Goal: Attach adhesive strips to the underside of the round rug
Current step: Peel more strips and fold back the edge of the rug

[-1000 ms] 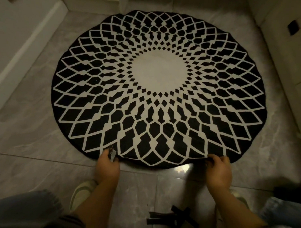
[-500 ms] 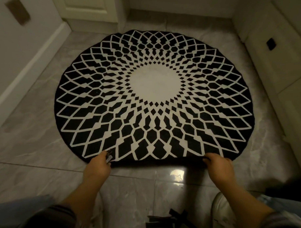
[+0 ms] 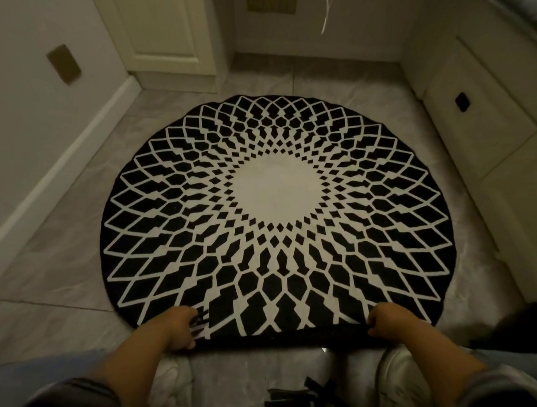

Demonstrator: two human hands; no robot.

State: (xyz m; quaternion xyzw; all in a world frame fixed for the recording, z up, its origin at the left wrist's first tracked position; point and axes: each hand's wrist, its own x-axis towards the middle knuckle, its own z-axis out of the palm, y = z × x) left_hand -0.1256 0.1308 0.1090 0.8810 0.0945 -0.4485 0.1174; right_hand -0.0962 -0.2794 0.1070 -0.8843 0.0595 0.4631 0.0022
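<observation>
Both my left hand (image 3: 179, 329) and right hand (image 3: 387, 321) grip the round black-and-white patterned rug (image 3: 276, 215) by its near edge, low in frame; the left also pinches dark adhesive strips (image 3: 201, 323), which may stick early or drop as I flip.

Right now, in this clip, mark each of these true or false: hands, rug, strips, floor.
1. Both hands, left hand and right hand, grip the round rug's near edge. True.
2. The rug lies upside down. False: its patterned side faces up.
3. Loose black strips lie on the tiled floor between the person's feet. True.
4. The rug is square. False: it is round.
</observation>
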